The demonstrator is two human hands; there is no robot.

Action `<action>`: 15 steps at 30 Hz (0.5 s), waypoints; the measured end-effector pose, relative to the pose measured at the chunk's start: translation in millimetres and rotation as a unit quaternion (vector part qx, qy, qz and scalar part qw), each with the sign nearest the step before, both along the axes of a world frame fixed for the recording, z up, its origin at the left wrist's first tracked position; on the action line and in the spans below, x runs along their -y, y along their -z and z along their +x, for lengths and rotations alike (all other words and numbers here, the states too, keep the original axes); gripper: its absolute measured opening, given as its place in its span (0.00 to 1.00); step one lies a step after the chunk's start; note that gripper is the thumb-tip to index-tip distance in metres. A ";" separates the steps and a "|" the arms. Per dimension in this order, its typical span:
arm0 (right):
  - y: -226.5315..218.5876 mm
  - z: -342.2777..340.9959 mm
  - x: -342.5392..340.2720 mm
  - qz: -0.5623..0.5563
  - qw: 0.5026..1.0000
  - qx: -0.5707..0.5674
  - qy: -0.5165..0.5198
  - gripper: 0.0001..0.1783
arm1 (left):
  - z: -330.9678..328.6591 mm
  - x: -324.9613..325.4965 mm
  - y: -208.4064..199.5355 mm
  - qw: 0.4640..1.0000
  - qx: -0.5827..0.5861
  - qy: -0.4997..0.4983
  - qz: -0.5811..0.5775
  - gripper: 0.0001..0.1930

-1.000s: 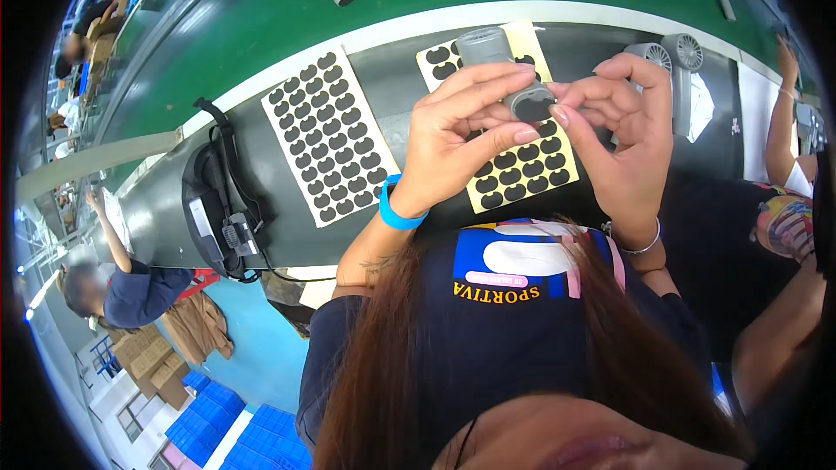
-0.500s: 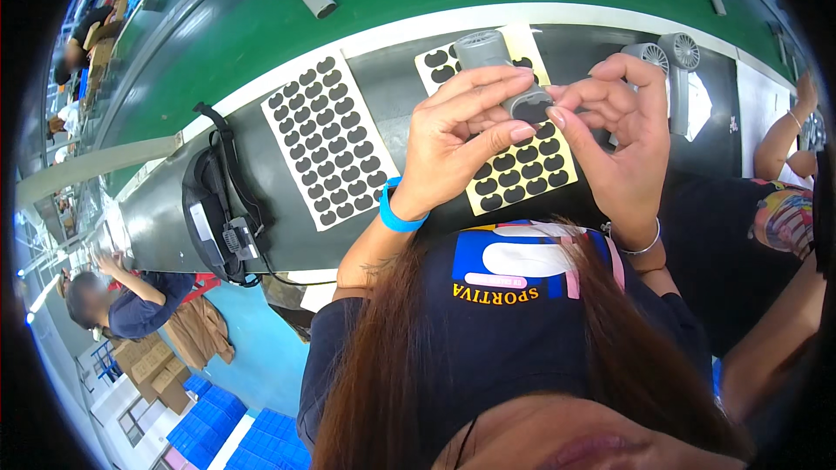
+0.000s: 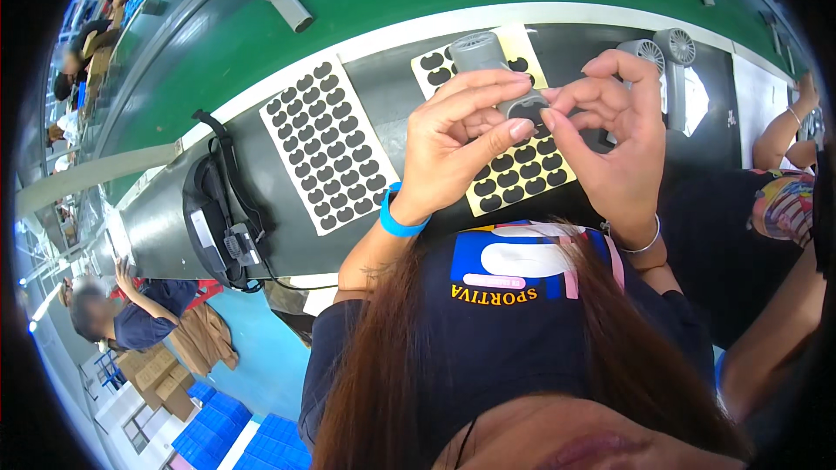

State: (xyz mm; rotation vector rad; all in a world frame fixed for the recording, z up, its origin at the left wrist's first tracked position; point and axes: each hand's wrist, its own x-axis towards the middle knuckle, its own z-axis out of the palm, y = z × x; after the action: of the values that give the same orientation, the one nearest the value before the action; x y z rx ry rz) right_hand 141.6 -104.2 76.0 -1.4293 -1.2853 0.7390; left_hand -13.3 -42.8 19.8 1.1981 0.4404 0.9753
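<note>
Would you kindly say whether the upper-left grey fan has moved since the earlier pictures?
Yes: the grey fan has moved left against the white sticker sheet.

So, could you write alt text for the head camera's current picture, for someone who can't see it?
A person's left hand holds a gray handheld fan, the right hand working at the edge of the black patch on its handle end. On the dark table, one sheet of black stickers lies under the hands and another sheet to the left.

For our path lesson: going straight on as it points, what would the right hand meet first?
Probably the dark end of the fan in the left hand; depth is unclear: the right hand may be touching it.
</note>
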 end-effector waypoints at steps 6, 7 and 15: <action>-2.6 -0.4 1.5 -0.006 1.000 0.009 0.002 0.25 | 1.3 3.0 -1.2 1.000 0.001 -0.004 -0.011 0.16; -3.1 -0.6 1.9 -0.009 1.000 0.013 0.004 0.25 | 1.4 3.3 -1.3 1.000 0.002 -0.005 -0.012 0.16; -4.4 -2.3 0.3 -0.012 0.999 0.042 0.008 0.25 | 1.3 0.8 0.3 1.000 -0.004 0.001 0.004 0.16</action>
State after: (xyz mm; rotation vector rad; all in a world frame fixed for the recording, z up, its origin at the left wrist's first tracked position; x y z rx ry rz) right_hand 139.3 -104.5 80.4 -1.5014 -1.3327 0.6913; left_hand -11.9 -43.6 19.5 1.2086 0.4416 0.9714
